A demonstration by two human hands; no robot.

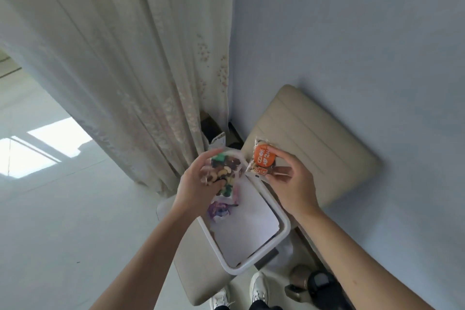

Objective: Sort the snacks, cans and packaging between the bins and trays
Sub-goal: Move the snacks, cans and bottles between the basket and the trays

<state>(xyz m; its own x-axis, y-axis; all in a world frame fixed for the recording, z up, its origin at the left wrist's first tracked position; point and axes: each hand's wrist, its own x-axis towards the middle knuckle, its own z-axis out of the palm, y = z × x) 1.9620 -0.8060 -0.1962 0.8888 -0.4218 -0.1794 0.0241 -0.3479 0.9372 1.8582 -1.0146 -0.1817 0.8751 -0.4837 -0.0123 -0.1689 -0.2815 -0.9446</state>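
The person stands over a white rectangular plastic bin with rounded corners [234,270], which sits on a beige padded stool [196,277], and has a packet in each hand.

The left hand [196,184] is above the bin's far left corner, fingers curled round a clear plastic packet of mixed nuts and dried fruit [224,171]. The right hand [294,184] is just past the bin's far right rim, thumb and fingers pinching an orange-labelled clear snack packet [263,160] by its lower end, so most of it stands free above the fingers. Inside the bin, against its left wall, lies a crumpled purple and white wrapper [219,210]; the rest of its floor shows white.

Both packets look light and soft, I'd say, with thin film that crinkles and slides under the fingers. The nuts will shift about inside, so a grip round the filled middle seems safer than one on a corner. The orange packet looks flatter and firmer; its sealed edge or lower end should do, though a hard squeeze may crush what's in it.

A pale patterned curtain [125,70] hangs beyond the bin, and a beige padded cushion [314,138] leans against the wall to the bin's right.
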